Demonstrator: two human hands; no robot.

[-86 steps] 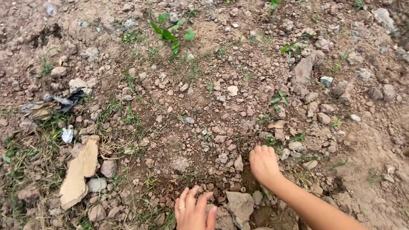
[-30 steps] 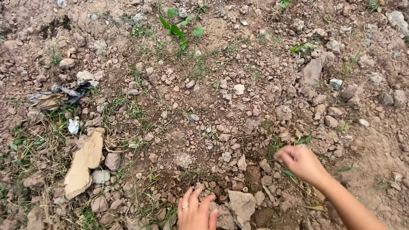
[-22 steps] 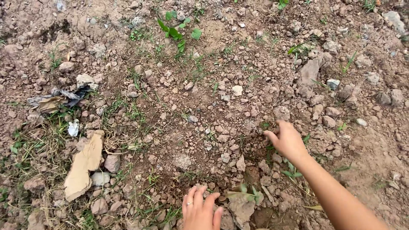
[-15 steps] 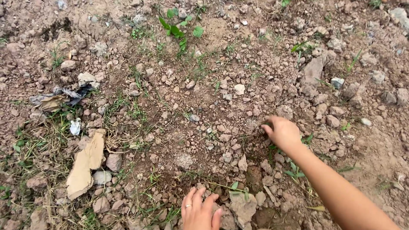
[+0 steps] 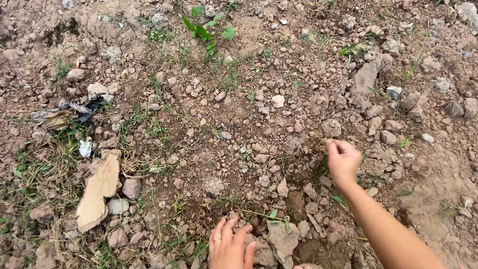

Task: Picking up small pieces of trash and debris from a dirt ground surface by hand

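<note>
On the stony, reddish-brown ground (image 5: 259, 99), both hands are down at soil level and well apart from each other. Left hand (image 5: 230, 246) lies flat at the bottom edge of the view, fingers spread and pressed onto the dirt, a ring visible on one finger; it grips nothing. Its fingertips rest just beside a flat angular stone (image 5: 283, 239) and a thin green weed stem (image 5: 271, 215) that trails across the soil between the two hands.

Right hand (image 5: 342, 160) is extended further out, right of centre, forearm running back to the lower right corner. Its fingers are curled downward into the soil at a small tuft of grass (image 5: 321, 172); whether they are closed on any blades cannot be told, as the fingertips are hidden against the ground.

Surroundings: loose pebbles and clods cover the whole patch. A torn piece of brown cardboard (image 5: 99, 192) lies at lower left among dry grass, well apart from both hands. Crumpled dark litter (image 5: 69, 112) and a small white scrap (image 5: 85, 147) sit at the left edge. A broad-leaved green seedling (image 5: 204, 30) grows near the top. A larger flat rock (image 5: 366, 79) stands at upper right.
</note>
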